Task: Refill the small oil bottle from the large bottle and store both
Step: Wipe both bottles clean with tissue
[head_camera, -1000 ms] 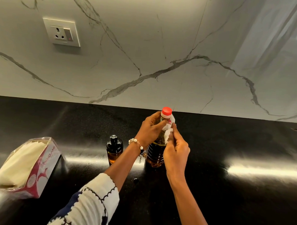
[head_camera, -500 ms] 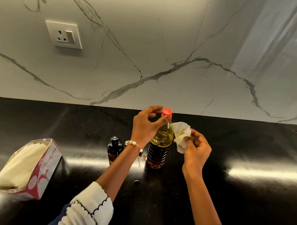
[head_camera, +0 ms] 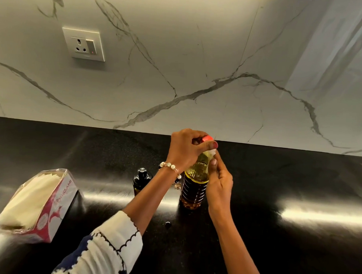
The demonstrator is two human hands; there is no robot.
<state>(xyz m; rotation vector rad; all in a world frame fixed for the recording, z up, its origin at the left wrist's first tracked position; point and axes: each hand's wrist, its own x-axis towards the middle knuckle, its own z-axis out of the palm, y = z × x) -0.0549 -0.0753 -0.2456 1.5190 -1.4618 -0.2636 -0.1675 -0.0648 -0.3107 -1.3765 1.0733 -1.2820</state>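
Large oil bottle [head_camera: 193, 186]: stood upright on the black counter [head_camera: 277, 181], just right of the small dark bottle [head_camera: 141, 179].
Left hand [head_camera: 185, 150]: fingers curled over the red cap [head_camera: 206, 138].
Right hand [head_camera: 219, 179]: fingertips pinched a white tissue [head_camera: 212, 152] against the neck.

Left hand [head_camera: 186, 149]: raised at 12 o'clock of centre, fingers curled downward, thumb extended toward 3 o'clock; beaded bracelet at the wrist; forearm descends toward 7 o'clock into a patterned cream-and-navy sleeve.
Right hand [head_camera: 219, 183]: just beside the left at its 5 o'clock, back to camera, fingers pointing to 11 o'clock and pinched together; bare forearm runs toward 5 o'clock.
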